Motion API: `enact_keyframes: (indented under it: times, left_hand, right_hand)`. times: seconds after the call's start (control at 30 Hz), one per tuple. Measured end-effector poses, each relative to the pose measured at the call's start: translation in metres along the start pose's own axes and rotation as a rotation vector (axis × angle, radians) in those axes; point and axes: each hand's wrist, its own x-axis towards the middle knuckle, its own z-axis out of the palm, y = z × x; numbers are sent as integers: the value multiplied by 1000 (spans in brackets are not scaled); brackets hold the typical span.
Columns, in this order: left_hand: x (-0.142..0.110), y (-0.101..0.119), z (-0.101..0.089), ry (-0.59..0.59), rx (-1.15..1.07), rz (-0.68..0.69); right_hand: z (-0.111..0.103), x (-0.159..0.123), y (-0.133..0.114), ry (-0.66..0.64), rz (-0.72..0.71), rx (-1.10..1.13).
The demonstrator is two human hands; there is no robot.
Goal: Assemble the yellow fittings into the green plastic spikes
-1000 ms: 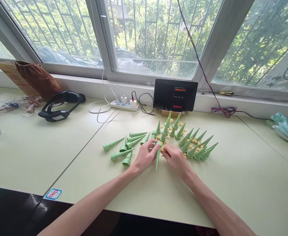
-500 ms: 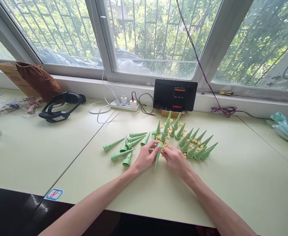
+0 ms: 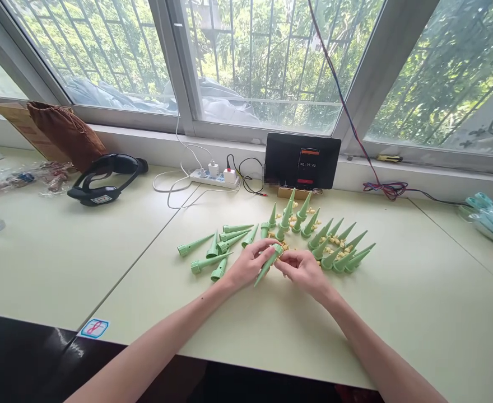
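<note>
My left hand (image 3: 251, 263) is closed around a green plastic plant watering spike (image 3: 267, 267), its point tilted down toward me and its wide collar up. At the collar, the fingers of my right hand (image 3: 303, 270) are pinched together on what looks like a small yellow plastic valve, mostly hidden by the fingertips. Loose green spikes (image 3: 210, 261) lie and stand left of my left hand. Behind and right of my hands, several more spikes (image 3: 333, 258) stand point up, with small yellow valves (image 3: 336, 242) among them.
A dark tablet (image 3: 301, 161) showing a timer leans at the back. Left of it are a white power strip (image 3: 213, 178) with cables, a black headset (image 3: 103, 182) and a brown pouch (image 3: 68, 134). A tangled cable (image 3: 385, 189) and plastic-wrapped items (image 3: 492, 221) lie to the right.
The held spike has turned, its point swinging left and its collar shifting slightly right. My right hand has shifted a little right and stays at the collar.
</note>
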Motion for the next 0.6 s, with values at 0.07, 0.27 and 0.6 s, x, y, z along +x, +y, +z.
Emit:
enact_keyframes:
  times: [0.07, 0.27, 0.6]
  left_hand:
    - [0, 2, 0, -18, -15, 0]
    - [2, -4, -2, -44, -16, 27]
    - [3, -13, -2, -54, -12, 90]
  right_hand:
    - [-1, 0, -1, -41, 78, 109]
    - [-5, -1, 1, -136, 243, 363]
    - [-11, 3, -8, -251, 487, 698]
